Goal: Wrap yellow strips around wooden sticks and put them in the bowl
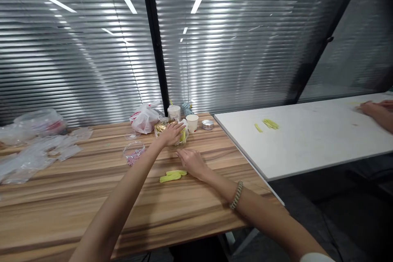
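Observation:
My left hand (172, 132) reaches over a clear bag of yellow strips (182, 136), its fingers spread on top, beside a gold wrapper (162, 126). Nearer to me, my right hand (192, 162) hovers low over the wooden table (138, 204); its fingertips are drawn together, and anything between them is too small to make out. Just in front of that hand, a few yellow strips (172, 176) lie side by side on the wood. A beaded bracelet sits on my right wrist.
Behind are two paper cups (192, 123), a round tin (207, 124) and a white plastic bag (145, 118). A clear tub (134, 152) and plastic bags (46, 151) lie left. On the white table (307, 139) are yellow strips (270, 123) and another person's hands (373, 108).

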Action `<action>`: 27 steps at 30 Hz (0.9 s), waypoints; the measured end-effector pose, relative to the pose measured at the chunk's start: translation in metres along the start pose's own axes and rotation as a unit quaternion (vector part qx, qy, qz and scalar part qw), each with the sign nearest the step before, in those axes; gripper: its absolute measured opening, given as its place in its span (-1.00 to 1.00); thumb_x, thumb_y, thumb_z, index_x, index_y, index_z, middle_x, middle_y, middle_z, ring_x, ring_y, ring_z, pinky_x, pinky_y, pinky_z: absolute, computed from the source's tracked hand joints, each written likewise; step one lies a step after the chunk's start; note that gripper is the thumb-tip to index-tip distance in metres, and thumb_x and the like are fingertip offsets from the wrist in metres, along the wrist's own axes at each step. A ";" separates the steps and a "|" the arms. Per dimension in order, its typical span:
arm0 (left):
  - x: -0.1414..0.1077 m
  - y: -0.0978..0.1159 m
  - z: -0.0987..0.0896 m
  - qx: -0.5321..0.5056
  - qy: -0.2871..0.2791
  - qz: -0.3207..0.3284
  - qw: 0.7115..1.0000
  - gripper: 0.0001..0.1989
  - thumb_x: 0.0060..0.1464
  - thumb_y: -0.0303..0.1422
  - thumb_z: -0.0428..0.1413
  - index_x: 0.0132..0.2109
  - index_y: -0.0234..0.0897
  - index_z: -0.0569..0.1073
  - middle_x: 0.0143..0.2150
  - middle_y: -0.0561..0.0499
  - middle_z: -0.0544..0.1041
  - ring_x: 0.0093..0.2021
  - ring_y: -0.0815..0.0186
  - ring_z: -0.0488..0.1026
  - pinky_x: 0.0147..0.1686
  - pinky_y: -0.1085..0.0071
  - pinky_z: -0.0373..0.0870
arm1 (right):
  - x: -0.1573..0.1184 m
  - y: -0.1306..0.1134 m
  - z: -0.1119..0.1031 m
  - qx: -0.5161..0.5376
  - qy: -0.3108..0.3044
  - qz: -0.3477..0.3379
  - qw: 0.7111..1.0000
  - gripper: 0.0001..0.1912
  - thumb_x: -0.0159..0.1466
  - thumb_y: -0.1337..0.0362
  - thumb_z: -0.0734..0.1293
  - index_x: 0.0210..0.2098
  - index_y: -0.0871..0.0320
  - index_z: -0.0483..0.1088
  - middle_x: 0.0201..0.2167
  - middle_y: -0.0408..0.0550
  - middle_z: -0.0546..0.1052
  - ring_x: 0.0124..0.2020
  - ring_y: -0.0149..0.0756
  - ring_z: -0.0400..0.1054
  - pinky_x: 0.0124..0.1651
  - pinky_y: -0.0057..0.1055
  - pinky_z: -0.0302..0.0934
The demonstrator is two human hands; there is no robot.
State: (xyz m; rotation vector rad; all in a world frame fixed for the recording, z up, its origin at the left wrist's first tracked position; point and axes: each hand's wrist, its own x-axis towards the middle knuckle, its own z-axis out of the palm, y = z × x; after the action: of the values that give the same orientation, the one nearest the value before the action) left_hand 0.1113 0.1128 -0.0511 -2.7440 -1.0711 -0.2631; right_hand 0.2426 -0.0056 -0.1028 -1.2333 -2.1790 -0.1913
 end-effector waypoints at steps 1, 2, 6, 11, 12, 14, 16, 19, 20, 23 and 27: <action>0.001 0.001 0.001 0.008 -0.013 0.003 1.000 -0.55 0.15 -0.33 -0.19 0.19 -0.28 0.15 0.23 -0.09 0.13 0.20 0.14 0.05 0.15 0.16 -0.03 | 0.000 0.000 0.000 0.001 0.000 0.002 1.000 -0.71 0.31 0.27 0.04 -0.35 0.19 0.34 -0.41 -0.08 0.46 -0.40 -0.47 0.32 -0.36 -0.58 0.05; 0.003 0.003 0.002 0.015 -0.023 0.001 1.000 -0.56 0.15 -0.35 -0.19 0.18 -0.26 0.17 0.23 -0.07 0.14 0.20 0.13 0.05 0.15 0.14 -0.03 | 0.000 0.000 0.001 0.000 0.000 0.004 1.000 -0.70 0.32 0.26 0.04 -0.34 0.20 0.34 -0.41 -0.08 0.46 -0.40 -0.47 0.32 -0.36 -0.58 0.05; 0.004 0.004 0.009 0.018 -0.030 -0.009 0.999 -0.56 0.16 -0.34 -0.22 0.16 -0.29 0.20 0.21 -0.07 0.18 0.18 0.12 0.07 0.14 0.13 -0.03 | 0.001 0.001 0.002 -0.007 -0.003 0.005 1.000 -0.70 0.32 0.26 0.02 -0.33 0.18 0.34 -0.40 -0.10 0.46 -0.40 -0.47 0.32 -0.36 -0.57 0.04; 0.002 0.002 0.012 0.004 -0.013 -0.014 1.000 -0.56 0.18 -0.33 -0.26 0.15 -0.34 0.21 0.18 -0.11 0.23 0.17 0.19 0.11 0.13 0.19 -0.01 | 0.002 0.000 0.001 -0.016 -0.011 0.003 1.000 -0.71 0.32 0.25 0.02 -0.31 0.16 0.33 -0.38 -0.12 0.47 -0.38 -0.43 0.34 -0.38 -0.54 0.03; 0.002 0.002 0.013 0.001 -0.011 -0.014 1.000 -0.56 0.18 -0.33 -0.26 0.15 -0.35 0.22 0.17 -0.12 0.23 0.17 0.19 0.11 0.13 0.19 0.00 | 0.001 0.000 0.000 -0.015 -0.012 0.004 1.000 -0.71 0.32 0.24 0.02 -0.31 0.16 0.33 -0.37 -0.12 0.47 -0.37 -0.43 0.34 -0.37 -0.54 0.04; 0.002 0.002 0.013 -0.005 -0.011 -0.016 1.000 -0.56 0.18 -0.32 -0.25 0.14 -0.34 0.22 0.17 -0.12 0.23 0.17 0.19 0.11 0.14 0.19 0.00 | 0.001 0.000 0.000 -0.013 -0.016 0.006 1.000 -0.70 0.32 0.24 0.02 -0.30 0.16 0.33 -0.36 -0.11 0.47 -0.36 -0.44 0.34 -0.36 -0.55 0.04; 0.002 0.003 0.013 -0.011 -0.007 -0.019 1.000 -0.56 0.18 -0.32 -0.25 0.15 -0.34 0.22 0.17 -0.12 0.23 0.17 0.18 0.11 0.14 0.18 0.00 | 0.000 0.000 -0.001 -0.010 -0.020 0.006 1.000 -0.69 0.32 0.24 0.01 -0.30 0.16 0.34 -0.35 -0.10 0.47 -0.36 -0.44 0.34 -0.36 -0.55 0.05; 0.002 0.006 0.008 -0.023 0.032 -0.022 0.999 -0.56 0.19 -0.29 -0.23 0.16 -0.34 0.19 0.18 -0.12 0.21 0.18 0.17 0.09 0.15 0.14 -0.02 | 0.001 0.000 -0.002 -0.008 -0.024 0.012 1.000 -0.68 0.32 0.24 0.00 -0.29 0.16 0.34 -0.35 -0.09 0.47 -0.36 -0.45 0.34 -0.35 -0.56 0.05; 0.001 0.008 0.005 -0.028 0.059 -0.024 0.998 -0.56 0.19 -0.28 -0.23 0.16 -0.34 0.18 0.18 -0.12 0.21 0.18 0.17 0.09 0.15 0.13 -0.02 | 0.001 0.000 -0.003 -0.007 -0.024 0.015 1.000 -0.68 0.33 0.24 0.00 -0.28 0.16 0.34 -0.35 -0.08 0.47 -0.36 -0.45 0.34 -0.35 -0.57 0.05; -0.005 0.020 -0.010 -0.053 0.160 -0.038 0.985 -0.59 0.19 -0.28 -0.22 0.13 -0.34 0.21 0.16 -0.13 0.23 0.16 0.21 0.13 0.14 0.16 0.02 | 0.003 0.004 -0.004 -0.005 -0.018 0.025 1.000 -0.67 0.33 0.25 -0.01 -0.24 0.16 0.34 -0.36 -0.08 0.47 -0.36 -0.46 0.33 -0.35 -0.58 0.02; -0.035 0.050 -0.028 -0.108 0.269 -0.059 0.955 -0.67 0.17 -0.36 -0.17 0.05 -0.31 0.25 0.07 -0.13 0.29 0.10 0.25 0.19 0.07 0.25 0.15 | 0.003 0.014 -0.007 -0.011 0.008 0.060 0.998 -0.63 0.33 0.24 -0.03 -0.32 0.18 0.34 -0.40 -0.10 0.47 -0.43 -0.49 0.30 -0.39 -0.57 -0.05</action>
State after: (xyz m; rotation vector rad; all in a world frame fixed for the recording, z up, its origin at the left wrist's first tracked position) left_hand 0.1173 0.0479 -0.0376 -2.5336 -1.0918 -1.1289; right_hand 0.2559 0.0016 -0.0973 -1.3662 -2.0860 -0.1761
